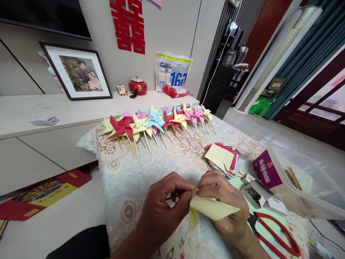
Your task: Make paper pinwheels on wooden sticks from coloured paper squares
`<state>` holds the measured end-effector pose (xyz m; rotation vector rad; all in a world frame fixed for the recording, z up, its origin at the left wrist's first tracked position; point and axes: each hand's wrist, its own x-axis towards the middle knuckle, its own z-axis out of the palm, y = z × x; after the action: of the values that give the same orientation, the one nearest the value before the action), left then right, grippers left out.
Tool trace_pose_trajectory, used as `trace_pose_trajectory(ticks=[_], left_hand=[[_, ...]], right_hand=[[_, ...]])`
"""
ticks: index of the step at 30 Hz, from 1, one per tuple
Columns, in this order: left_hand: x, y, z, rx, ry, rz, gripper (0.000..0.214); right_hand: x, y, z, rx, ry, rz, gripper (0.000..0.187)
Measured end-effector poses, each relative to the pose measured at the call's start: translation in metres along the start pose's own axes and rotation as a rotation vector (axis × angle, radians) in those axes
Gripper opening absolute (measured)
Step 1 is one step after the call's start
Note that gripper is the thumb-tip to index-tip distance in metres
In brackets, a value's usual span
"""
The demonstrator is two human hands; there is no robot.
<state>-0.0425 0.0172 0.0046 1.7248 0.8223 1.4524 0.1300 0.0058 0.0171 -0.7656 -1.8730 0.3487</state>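
Note:
My left hand (164, 208) and my right hand (223, 205) meet over a table with a floral cloth (129, 180). Between them is a pale yellow folded paper pinwheel (207, 208). The right hand's fingers pinch the paper's folded tips at its centre. The left hand's thumb and fingers pinch a thin wooden stick (172, 197) at the same spot. A row of several finished pinwheels (159, 122) on sticks, in red, yellow, blue and pink, lies across the far part of the table.
A stack of coloured paper squares (221, 158) lies right of centre. Red-handled scissors (275, 233), a small open box of pins (254, 196), a purple box (266, 172) and a clear plastic bin with sticks (302, 183) are at the right. A low cabinet with a framed photo (78, 72) is behind.

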Motion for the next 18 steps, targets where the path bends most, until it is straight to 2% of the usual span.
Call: trace_pose_trajectory(ticks=[7,18], left_hand=[[0.0002,0.0014,0.0003,0.017,0.010,0.012,0.015],[0.0018,0.0076,0.0002,0.088,0.007,0.071,0.013]], right_hand=[[0.0033,-0.0016,0.0001,0.042,-0.006,0.006,0.014],[0.0001,0.0024,0.0010,0.102,-0.027,0.043,0.015]])
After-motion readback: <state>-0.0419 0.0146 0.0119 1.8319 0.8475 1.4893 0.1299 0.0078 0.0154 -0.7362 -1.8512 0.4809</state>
